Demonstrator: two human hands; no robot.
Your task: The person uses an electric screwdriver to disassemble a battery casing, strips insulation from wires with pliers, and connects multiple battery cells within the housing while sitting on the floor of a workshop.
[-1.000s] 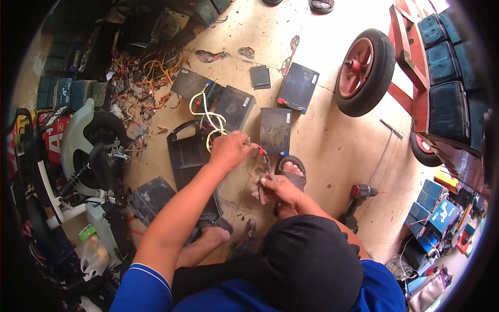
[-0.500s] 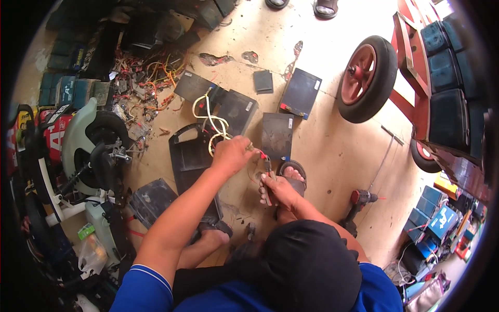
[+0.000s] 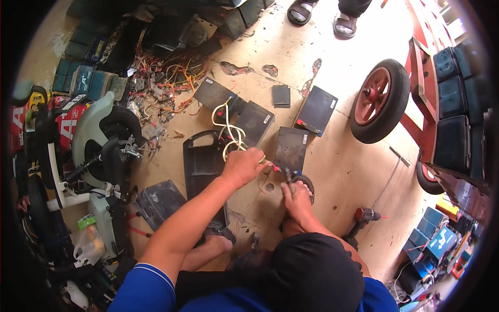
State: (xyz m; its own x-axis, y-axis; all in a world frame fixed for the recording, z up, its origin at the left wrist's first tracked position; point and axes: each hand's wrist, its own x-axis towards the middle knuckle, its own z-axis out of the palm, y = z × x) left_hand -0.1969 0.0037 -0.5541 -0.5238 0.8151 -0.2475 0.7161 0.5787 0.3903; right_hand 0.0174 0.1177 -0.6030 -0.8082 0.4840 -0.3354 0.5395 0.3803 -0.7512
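On the floor [image 3: 338,208], in from its cluttered left edge, lies a black plastic tray [image 3: 201,161]; right of it, a dark battery [image 3: 291,146]. By the tray's right edge, the left hand [image 3: 243,167] grips a pale looped cable [image 3: 227,122]; the right hand [image 3: 298,200] clasps a blurred plier-like tool [image 3: 288,178].

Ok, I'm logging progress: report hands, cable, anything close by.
Left hand gripping cream cable, red end out. Right hand holding plier-like tool, blurred. Black battery just beyond.
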